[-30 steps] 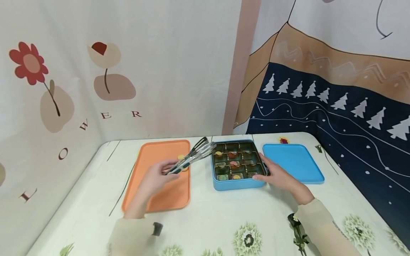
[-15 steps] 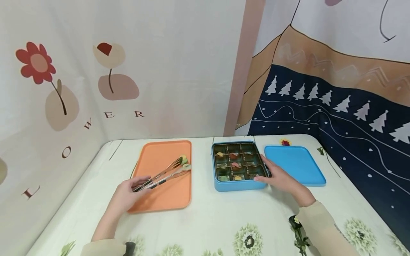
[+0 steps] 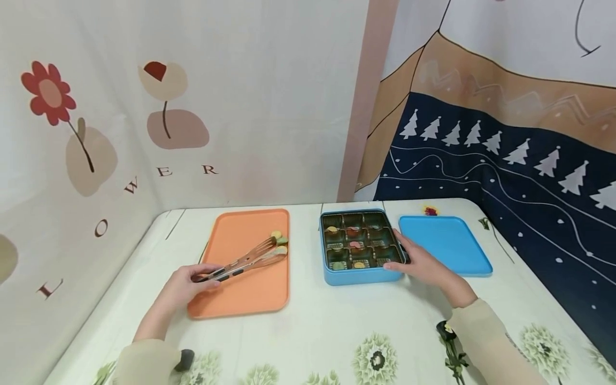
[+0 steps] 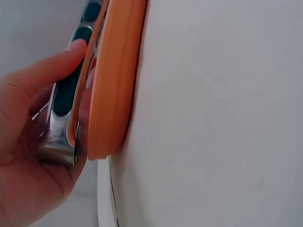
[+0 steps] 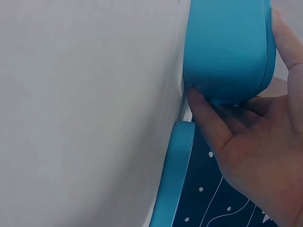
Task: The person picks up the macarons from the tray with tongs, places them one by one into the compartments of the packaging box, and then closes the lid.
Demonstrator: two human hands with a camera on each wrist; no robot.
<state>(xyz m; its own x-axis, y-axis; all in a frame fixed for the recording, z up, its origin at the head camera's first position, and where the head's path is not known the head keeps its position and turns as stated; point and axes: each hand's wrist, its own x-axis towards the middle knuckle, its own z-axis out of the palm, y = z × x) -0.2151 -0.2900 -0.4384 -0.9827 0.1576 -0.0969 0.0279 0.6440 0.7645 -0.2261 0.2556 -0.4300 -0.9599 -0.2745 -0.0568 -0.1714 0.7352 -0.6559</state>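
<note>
My left hand (image 3: 183, 289) grips metal tongs (image 3: 240, 264) with dark green handle pads, low over the orange tray (image 3: 240, 302). The tongs' tips are spread near the tray's right edge, beside small yellow and green pieces (image 3: 276, 234) whose kind is unclear. In the left wrist view, the thumb presses a green pad (image 4: 71, 87) of the tongs. My right hand (image 3: 423, 266) holds the right front corner of a blue box (image 3: 361, 277), thumb at the top rim, fingers along the side. Inside it, a dark divided insert (image 3: 377, 220) bears small coloured pieces in some compartments.
A flat blue lid or tray (image 3: 443, 246) lies right of the box, behind the right hand. White flowered cloth (image 3: 308, 326) covers the table. Printed curtains (image 3: 269, 107) hang along the back and sides.
My left hand has drawn the tongs left from beside the box to over the orange tray, their tips now lower by the small pieces. The right hand stays at the box.
</note>
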